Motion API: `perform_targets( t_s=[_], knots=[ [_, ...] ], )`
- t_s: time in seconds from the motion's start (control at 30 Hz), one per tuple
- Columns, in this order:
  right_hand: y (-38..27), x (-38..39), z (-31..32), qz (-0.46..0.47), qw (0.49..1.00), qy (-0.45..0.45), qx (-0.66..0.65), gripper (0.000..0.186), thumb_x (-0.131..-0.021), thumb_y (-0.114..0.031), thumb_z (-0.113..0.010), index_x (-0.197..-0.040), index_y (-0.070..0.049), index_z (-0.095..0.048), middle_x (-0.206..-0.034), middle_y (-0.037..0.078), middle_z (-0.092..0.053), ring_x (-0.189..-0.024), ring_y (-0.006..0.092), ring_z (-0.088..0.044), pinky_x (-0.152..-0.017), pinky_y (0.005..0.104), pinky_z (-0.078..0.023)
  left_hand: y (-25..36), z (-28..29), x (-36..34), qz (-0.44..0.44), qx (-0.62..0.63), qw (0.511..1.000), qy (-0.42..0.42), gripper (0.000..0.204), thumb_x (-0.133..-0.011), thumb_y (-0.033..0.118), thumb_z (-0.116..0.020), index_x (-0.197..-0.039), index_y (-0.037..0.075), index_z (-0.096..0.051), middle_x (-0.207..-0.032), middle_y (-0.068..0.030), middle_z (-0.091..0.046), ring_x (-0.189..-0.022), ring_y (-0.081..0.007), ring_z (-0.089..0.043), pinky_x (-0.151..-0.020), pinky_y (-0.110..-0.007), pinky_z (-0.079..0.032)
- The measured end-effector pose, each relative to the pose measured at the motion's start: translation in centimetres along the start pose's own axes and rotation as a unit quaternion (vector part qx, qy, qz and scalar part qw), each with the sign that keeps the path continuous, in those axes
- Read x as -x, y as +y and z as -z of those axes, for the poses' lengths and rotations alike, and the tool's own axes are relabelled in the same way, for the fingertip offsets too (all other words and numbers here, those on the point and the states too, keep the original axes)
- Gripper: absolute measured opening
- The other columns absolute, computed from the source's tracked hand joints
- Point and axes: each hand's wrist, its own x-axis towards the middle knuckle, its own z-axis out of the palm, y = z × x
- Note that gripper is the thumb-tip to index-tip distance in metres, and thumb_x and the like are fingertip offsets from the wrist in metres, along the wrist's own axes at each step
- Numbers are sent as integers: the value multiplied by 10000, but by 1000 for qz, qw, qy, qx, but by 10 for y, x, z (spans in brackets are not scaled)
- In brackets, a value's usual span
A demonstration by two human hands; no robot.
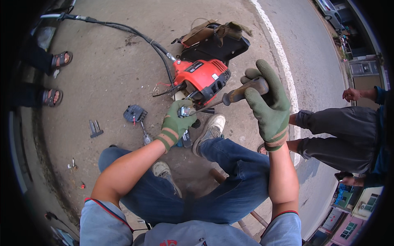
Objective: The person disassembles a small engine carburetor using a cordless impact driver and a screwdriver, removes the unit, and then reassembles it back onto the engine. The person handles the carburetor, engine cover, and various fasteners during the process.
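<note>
I'm mid-way through working a fastener on the small metal part [185,111]. My left hand [176,123], in a green glove, has its grip closed around that part, holding it just in front of the red engine [201,80] on the concrete ground [111,74]. My right hand [269,102] is closed on the handle of the screwdriver [230,98], whose shaft runs left to the part. Next, I judge, I need steady pressure and a clean turn without the tip slipping. The part looks small, silvery and boxy; finer detail is too small to tell. A black cover [134,112] lies to the left.
</note>
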Motion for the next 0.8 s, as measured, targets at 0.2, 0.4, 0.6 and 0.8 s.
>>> perform_targets(
  t_s=[0.2,0.4,0.6,0.8],
  knots=[
    [1,-1,-15,42,998,37,27,605,-1010,-50,-644,-1566,39,-422,-1417,201,-602,-1185,245,-684,-974,337,-559,3,6,9,1,24,1000,-16,502,-844,-13,-787,-1301,51,-590,-1094,-45,-672,-945,-123,-656,-801,-300,-585],
    [-11,10,-2,-74,993,32,87,606,-1008,-67,-662,-1568,13,-445,-1372,173,-627,-1185,214,-652,-1025,368,-551,-5,3,6,-1,55,999,-1,541,-821,-41,-789,-1314,85,-605,-1061,-40,-662,-851,-125,-641,-726,-303,-576],
    [-19,23,7,0,1000,-7,24,595,-992,-73,-659,-1545,37,-470,-1423,194,-606,-1262,266,-643,-1043,382,-539,0,2,4,0,27,999,-27,535,-825,-28,-794,-1314,58,-595,-1174,-59,-679,-994,-135,-660,-852,-306,-579],
    [-36,10,43,-318,939,-99,87,426,-1003,-123,-661,-1394,41,-625,-1098,99,-662,-897,169,-707,-817,307,-575,-12,12,0,-11,-63,998,-21,502,-785,38,-819,-1255,71,-643,-1070,-80,-704,-967,-173,-670,-860,-349,-560]
  ],
)
